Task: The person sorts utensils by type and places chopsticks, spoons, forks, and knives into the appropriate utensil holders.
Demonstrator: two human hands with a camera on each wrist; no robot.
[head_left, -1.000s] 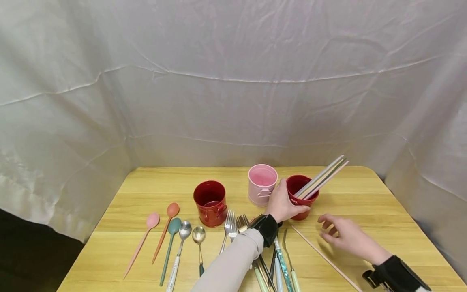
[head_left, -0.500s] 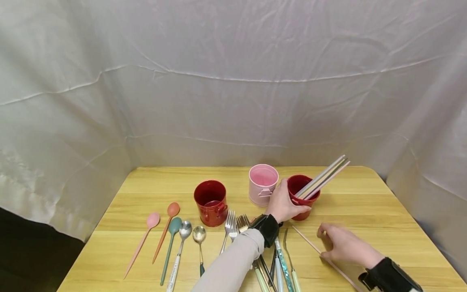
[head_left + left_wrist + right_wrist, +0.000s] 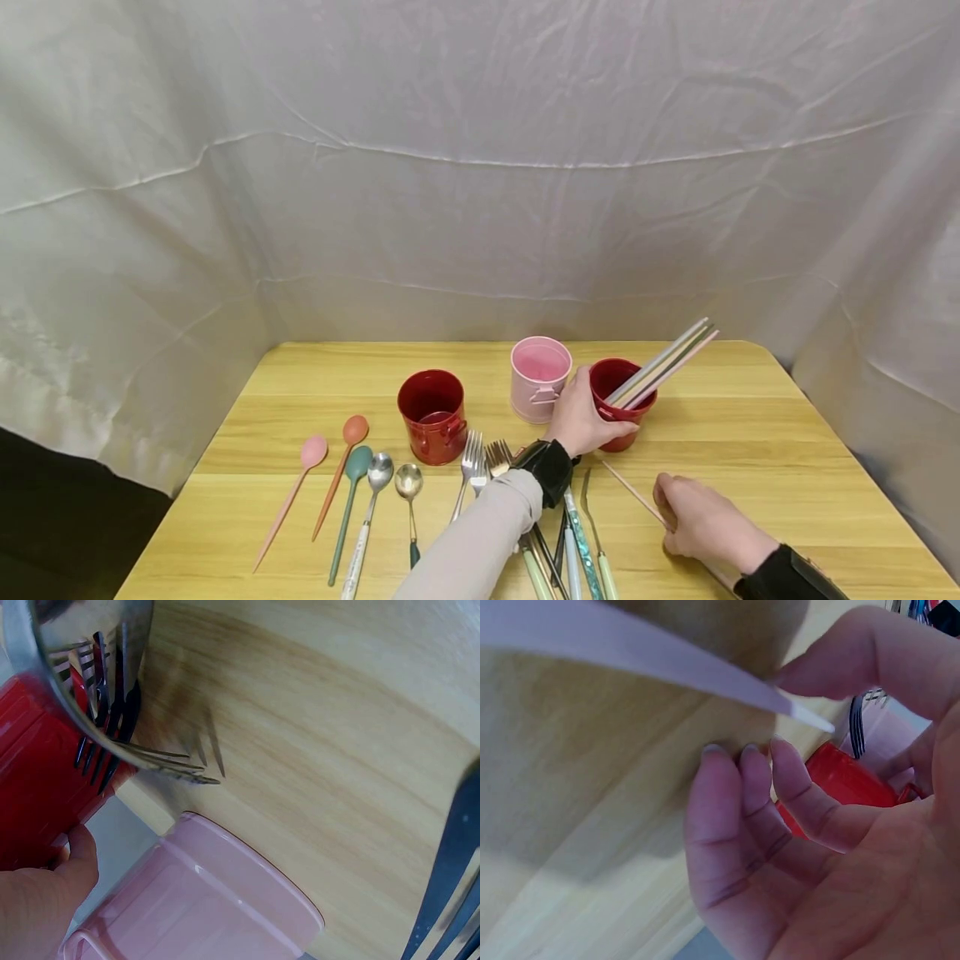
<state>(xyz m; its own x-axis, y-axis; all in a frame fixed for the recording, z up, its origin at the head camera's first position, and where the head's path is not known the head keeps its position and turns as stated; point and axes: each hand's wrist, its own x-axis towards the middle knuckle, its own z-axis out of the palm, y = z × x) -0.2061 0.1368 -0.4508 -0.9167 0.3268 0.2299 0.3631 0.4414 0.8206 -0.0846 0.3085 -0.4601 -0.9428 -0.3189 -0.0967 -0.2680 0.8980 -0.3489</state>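
Observation:
My left hand (image 3: pixel 581 421) grips the side of a small red bucket (image 3: pixel 619 443), in which several chopsticks (image 3: pixel 662 367) lean to the right. In the left wrist view a finger (image 3: pixel 75 862) presses on the red wall (image 3: pixel 37 780). A pink chopstick (image 3: pixel 633 493) lies slanted on the table. Over it my right hand (image 3: pixel 705 521) bends down, fingers curled, the stick running underneath. The right wrist view shows the chopstick (image 3: pixel 667 660) passing between the thumb, whose tip meets it, and the curled fingertips (image 3: pixel 714 761) close by.
A pink bucket (image 3: pixel 528 402) stands just left of my left hand, a second red bucket (image 3: pixel 431 440) farther left. Several forks (image 3: pixel 472 458) and a table knife (image 3: pixel 592 525) lie under or near my left forearm. Several spoons (image 3: pixel 379 473) lie on the left.
My right hand has come down and toward me onto the pink chopstick, its fingers curling in more. My left hand stays on the red bucket.

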